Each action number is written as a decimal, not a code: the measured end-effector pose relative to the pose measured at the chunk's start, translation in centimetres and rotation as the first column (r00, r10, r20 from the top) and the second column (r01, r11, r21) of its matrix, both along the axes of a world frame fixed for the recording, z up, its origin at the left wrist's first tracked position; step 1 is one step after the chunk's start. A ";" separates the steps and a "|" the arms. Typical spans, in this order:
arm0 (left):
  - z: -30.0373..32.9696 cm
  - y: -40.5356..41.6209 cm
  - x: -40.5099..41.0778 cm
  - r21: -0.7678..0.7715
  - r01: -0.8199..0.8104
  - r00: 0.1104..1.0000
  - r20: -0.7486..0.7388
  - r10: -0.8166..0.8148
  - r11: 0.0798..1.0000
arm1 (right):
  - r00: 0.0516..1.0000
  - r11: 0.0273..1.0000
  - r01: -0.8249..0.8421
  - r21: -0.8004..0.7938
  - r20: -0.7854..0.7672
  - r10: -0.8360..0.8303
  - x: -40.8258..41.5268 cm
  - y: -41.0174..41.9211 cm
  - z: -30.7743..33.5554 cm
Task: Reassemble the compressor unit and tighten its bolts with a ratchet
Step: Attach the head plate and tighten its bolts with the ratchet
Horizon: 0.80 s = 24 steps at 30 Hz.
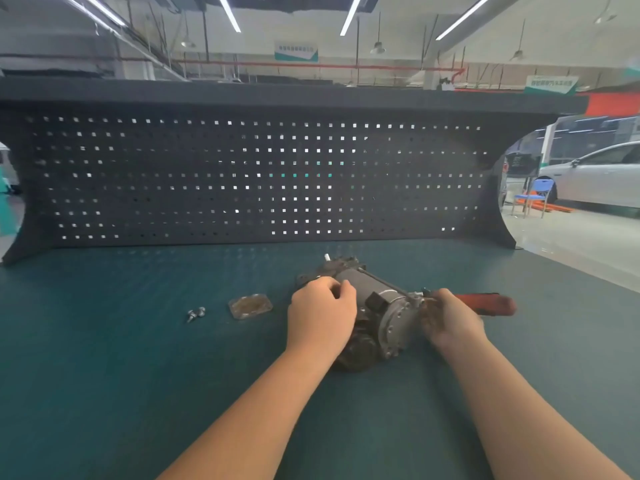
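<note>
The grey metal compressor unit (379,306) lies on its side on the green bench. My left hand (322,315) grips its left part, fingers curled over the body. My right hand (450,318) holds the ratchet (485,303), whose red handle sticks out to the right while its head sits at the compressor's right end flange. A long thin rod (381,282) runs along the top of the unit. Two loose bolts (196,313) and a square cover plate (250,306) lie to the left of the unit.
A dark pegboard (256,174) stands upright along the back of the bench (138,358). Beyond the bench at the right are a white car (595,178) and a blue chair (535,197) on the workshop floor.
</note>
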<state>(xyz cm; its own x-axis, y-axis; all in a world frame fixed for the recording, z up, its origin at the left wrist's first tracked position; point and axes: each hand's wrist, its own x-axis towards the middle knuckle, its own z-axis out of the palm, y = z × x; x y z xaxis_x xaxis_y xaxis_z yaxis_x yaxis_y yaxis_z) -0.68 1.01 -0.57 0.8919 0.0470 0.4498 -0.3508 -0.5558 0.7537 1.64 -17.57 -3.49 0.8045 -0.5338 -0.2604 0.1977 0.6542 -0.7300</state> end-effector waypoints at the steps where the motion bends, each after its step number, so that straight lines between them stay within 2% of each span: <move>1: 0.0 -0.1 -0.2 0.007 -0.001 1.000 0.006 0.001 1.000 | 0.998 0.998 -0.049 0.050 -0.032 0.050 0.0 -0.2 -0.1; 4: 0.1 -0.3 -0.6 0.002 -0.003 1.000 0.016 0.003 1.000 | 0.977 0.975 -0.161 0.152 -0.117 0.179 -0.4 -0.5 0.4; 8: 0.4 -0.5 -1.1 0.026 -0.031 0.999 0.028 0.030 0.999 | 0.928 0.943 -0.298 0.146 -0.186 0.322 -0.8 0.3 1.3; 11: 0.8 -0.7 -1.8 0.106 -0.061 0.997 0.053 0.056 0.993 | 0.919 0.949 -0.316 0.011 -0.245 0.310 -0.9 1.4 2.1; 14: 1.2 -0.8 -2.9 0.171 -0.081 0.990 0.127 0.059 0.982 | 0.971 0.959 -0.104 -0.263 -0.237 0.041 -1.1 2.3 2.1; 16: 1.5 -1.1 -3.8 0.193 -0.019 0.985 0.173 -0.015 0.981 | 0.980 0.894 0.002 -0.447 -0.178 -0.091 -1.3 2.4 1.9; 19: 2.0 -1.0 -4.2 0.165 0.132 0.973 0.168 -0.160 0.977 | 0.992 0.818 -0.003 -0.575 -0.103 -0.068 -1.2 2.0 1.4; 20: 2.3 -0.5 -3.6 0.106 0.113 0.975 0.178 -0.130 0.988 | 0.996 0.799 -0.038 -0.600 -0.091 -0.021 -1.1 1.8 1.4; 22: 2.5 1.6 -0.9 -0.074 -0.081 0.983 0.160 0.092 0.994 | 0.992 0.752 -0.122 -0.648 -0.110 0.065 -0.8 1.6 1.4; 23: 2.3 3.0 0.8 -0.135 -0.185 0.979 0.064 0.195 0.973 | 0.988 0.747 -0.151 -0.647 -0.124 0.092 -0.7 1.7 1.4; 24: 1.9 4.4 2.0 -0.136 -0.260 0.964 -0.093 0.249 0.956 | 0.984 0.760 -0.176 -0.626 -0.135 0.117 -0.7 1.7 1.3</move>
